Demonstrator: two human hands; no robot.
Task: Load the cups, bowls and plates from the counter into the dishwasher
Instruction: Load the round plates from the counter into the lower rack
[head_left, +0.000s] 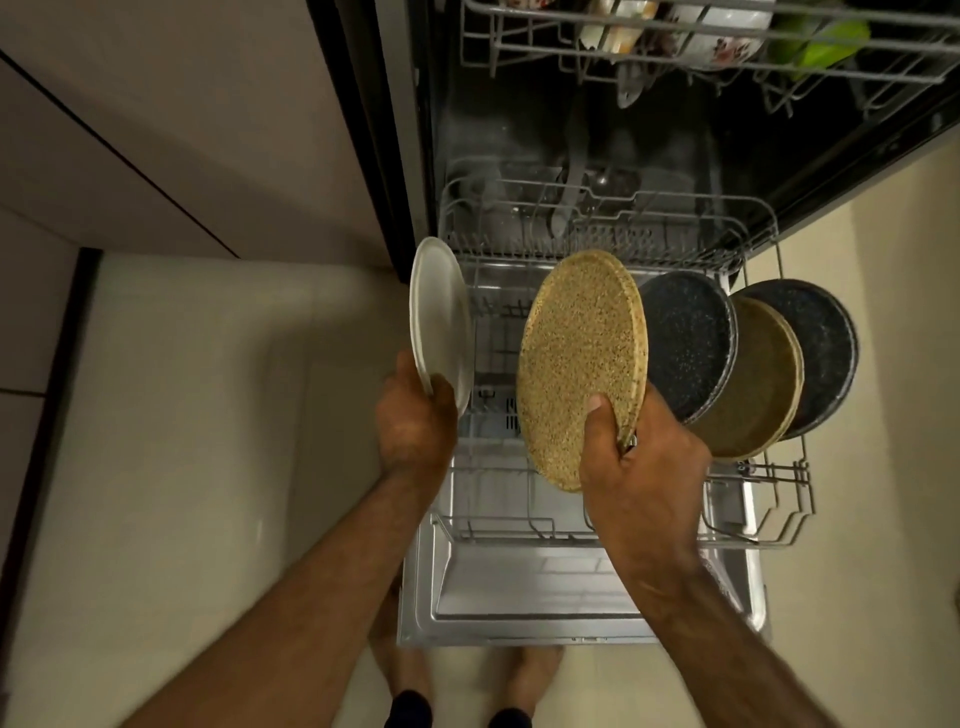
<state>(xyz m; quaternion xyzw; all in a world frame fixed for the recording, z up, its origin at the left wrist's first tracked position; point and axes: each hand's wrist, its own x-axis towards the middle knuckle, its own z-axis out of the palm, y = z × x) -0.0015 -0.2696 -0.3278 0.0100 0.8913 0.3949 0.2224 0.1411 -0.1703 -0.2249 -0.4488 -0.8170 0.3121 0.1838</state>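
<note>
My left hand (415, 421) grips a white plate (439, 317) by its lower edge, held upright over the left side of the pulled-out lower rack (758, 519). My right hand (639, 467) holds a speckled tan plate (576, 358) on edge above the middle of the rack. To its right three plates stand in the rack: a dark speckled plate (688, 343), an olive-tan plate (753, 389) and another dark speckled plate (821, 353).
The open dishwasher door (519, 603) lies flat below the rack. The upper rack (675, 57) holds cups, a patterned bowl (722, 31) and a green item (815, 41). Pale cabinet fronts stand at the left, tiled floor (208, 441) beneath. My feet show under the door.
</note>
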